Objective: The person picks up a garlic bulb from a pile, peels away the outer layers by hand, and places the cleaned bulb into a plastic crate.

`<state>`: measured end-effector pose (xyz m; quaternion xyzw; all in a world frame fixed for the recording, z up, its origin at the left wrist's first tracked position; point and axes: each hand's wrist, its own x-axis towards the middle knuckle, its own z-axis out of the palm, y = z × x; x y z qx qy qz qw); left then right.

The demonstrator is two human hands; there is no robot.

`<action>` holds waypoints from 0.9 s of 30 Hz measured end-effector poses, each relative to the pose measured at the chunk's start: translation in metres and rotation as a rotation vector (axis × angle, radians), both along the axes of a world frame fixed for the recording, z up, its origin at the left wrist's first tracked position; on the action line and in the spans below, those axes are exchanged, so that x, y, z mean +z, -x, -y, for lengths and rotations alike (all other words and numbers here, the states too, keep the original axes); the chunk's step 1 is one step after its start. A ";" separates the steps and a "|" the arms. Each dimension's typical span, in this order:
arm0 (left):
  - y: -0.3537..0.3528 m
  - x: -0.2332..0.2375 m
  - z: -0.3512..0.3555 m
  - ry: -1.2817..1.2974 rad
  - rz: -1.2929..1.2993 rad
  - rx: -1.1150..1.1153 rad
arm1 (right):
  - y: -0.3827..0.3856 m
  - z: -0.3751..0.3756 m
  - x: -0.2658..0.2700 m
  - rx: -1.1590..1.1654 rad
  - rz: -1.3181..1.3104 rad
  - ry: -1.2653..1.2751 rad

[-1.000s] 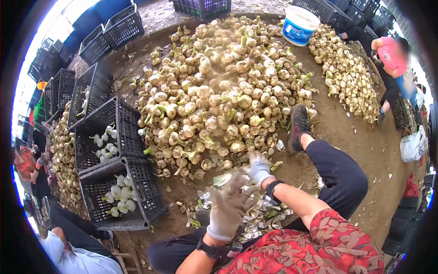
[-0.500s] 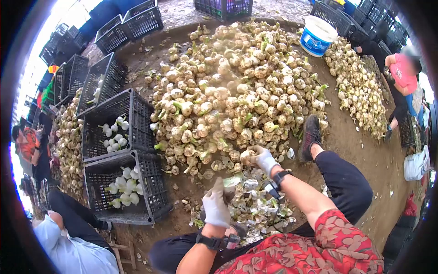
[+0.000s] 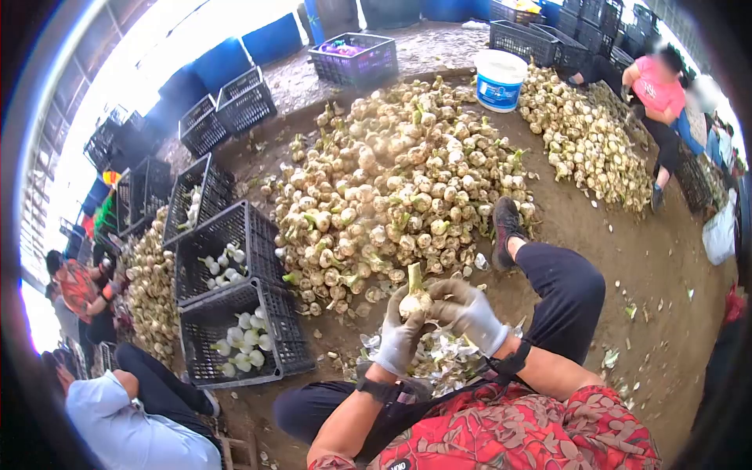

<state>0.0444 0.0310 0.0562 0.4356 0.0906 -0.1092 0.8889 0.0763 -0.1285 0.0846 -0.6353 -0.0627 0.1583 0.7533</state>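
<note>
Both of my hands wear pale gloves with soiled fingers and meet in front of my lap. A garlic bulb [image 3: 414, 304] with a short green stem pointing up sits between them. My left hand [image 3: 401, 333] is wrapped round its left side and underside. The fingers of my right hand [image 3: 470, 313] press on its right side. Just beyond lies a large heap of unpeeled garlic [image 3: 384, 188]. Peeled skins [image 3: 442, 360] are scattered on the ground below my hands. To the left, a black crate [image 3: 294, 352] holds several clean white bulbs [image 3: 244, 342].
Another black crate [image 3: 270, 235] with white bulbs adjoins it. A white and blue bucket [image 3: 500, 82] stands behind the heap. A person in light blue [image 3: 133, 423] sits at lower left; one in pink [image 3: 658, 90] sits at upper right by a second heap [image 3: 583, 149].
My right hand has brought a bulb from the heap's near edge to my left hand, which has risen to meet it. The view has shifted, showing more of the background.
</note>
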 end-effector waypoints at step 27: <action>0.048 0.051 0.039 -1.328 0.607 0.178 | 0.009 0.052 0.015 0.354 -0.134 -0.147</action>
